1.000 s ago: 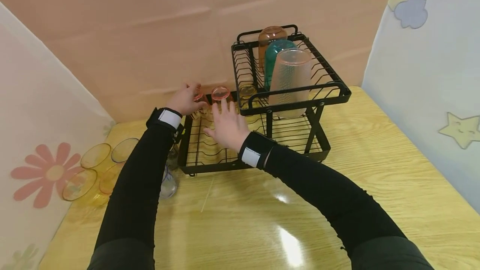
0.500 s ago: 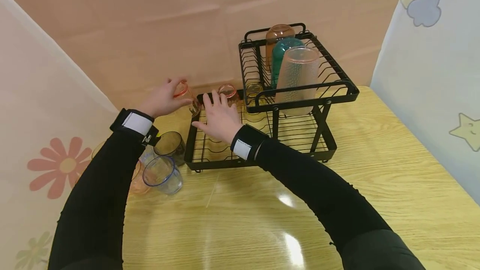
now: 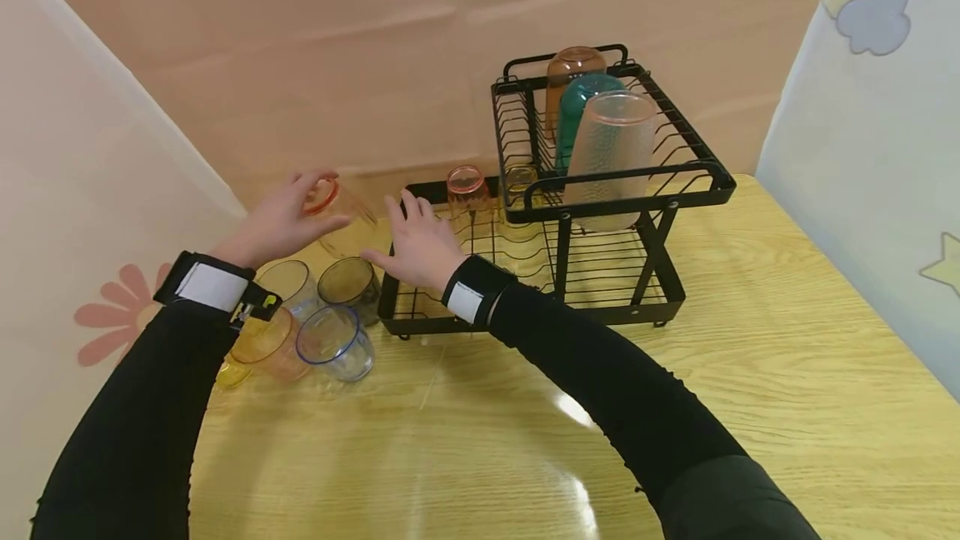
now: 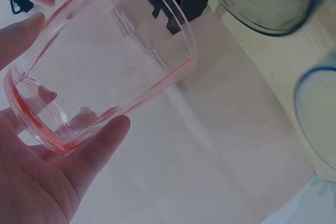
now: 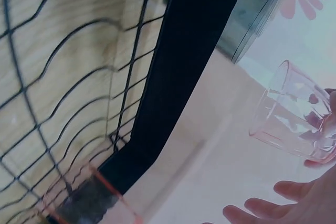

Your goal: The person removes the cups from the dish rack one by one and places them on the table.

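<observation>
Glass [image 4: 107, 61], pink-tinted and tilted, base pinched in left grip [image 3: 279, 222], mouth pointing away, right grip [image 3: 420, 246] spread, empty

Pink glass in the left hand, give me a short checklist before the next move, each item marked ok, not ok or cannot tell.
1. Left hand gripping the pink glass: ok, fingers and thumb hold it near its base.
2. Pink glass level or upright: not ok, it is tilted.
3. Right hand free: ok, it holds nothing.
4. Enough clearance from the dark glass: cannot tell; they look apart, but the gap is unclear.
5. Orange glass, green glass and clear glass upside down on the rack: ok, all three are.
</observation>
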Motion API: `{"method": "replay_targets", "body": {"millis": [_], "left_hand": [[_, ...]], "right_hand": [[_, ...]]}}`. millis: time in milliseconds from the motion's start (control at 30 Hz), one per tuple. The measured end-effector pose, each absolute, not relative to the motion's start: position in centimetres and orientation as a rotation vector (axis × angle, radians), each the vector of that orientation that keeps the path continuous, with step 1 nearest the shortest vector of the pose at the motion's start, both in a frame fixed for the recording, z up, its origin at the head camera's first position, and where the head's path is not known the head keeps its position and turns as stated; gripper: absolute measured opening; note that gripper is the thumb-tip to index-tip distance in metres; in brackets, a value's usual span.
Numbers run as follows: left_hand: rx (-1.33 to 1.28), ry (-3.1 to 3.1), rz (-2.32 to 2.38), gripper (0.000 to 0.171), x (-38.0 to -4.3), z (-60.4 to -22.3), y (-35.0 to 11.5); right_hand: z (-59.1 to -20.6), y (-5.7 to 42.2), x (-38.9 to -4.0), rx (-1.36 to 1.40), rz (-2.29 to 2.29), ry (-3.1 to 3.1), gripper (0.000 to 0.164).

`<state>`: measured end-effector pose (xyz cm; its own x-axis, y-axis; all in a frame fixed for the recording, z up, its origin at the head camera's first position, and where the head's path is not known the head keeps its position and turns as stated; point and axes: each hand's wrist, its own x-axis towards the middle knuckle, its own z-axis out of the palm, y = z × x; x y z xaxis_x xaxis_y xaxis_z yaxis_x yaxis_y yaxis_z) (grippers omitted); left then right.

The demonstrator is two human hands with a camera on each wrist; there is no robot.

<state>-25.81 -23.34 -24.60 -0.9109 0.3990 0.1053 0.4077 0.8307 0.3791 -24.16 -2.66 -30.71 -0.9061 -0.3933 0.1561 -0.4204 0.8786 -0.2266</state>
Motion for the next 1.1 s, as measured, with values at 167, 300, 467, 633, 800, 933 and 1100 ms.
{"method": "replay_targets", "body": {"millis": [167, 300, 467, 633, 800, 933, 1100], "left_hand": [[-0.629, -2.918, -0.749, 0.071, -24.3, -25.1, -25.3], [-0.574, -2.877, -0.861, 0.072, -22.9, -25.5, -26.9], [-0.445, -2.824, -1.053, 0.07, -20.9, -26.5, -28.3], [-0.328, -2.608, -1.418, 0.057, -19.1, -28.1, -28.0], [-0.297, -2.18, -2.035, 0.038, -17.7, -29.1, -26.3], [-0.278, -2.058, -2.198, 0.03, -17.0, -29.8, -24.9], [-0.226, -2.023, -2.282, 0.025, -16.7, -30.8, -24.0]], "right_hand": [[-30.9, -4.0, -23.8, 0.665, 0.511, -2.933, 0.088], [-31.4, -4.9, -23.6, 0.669, 0.722, -2.937, 0.087], [-31.9, -6.2, -23.1, 0.647, 1.283, -2.847, 0.085], [-31.5, -7.6, -22.1, 0.567, 1.811, -2.624, 0.076], [-30.8, -8.3, -21.3, 0.427, 2.11, -2.465, 0.07], [-30.5, -8.8, -21.0, 0.318, 2.234, -2.392, 0.072], [-30.7, -9.1, -20.6, 0.228, 2.286, -2.306, 0.068]]}}
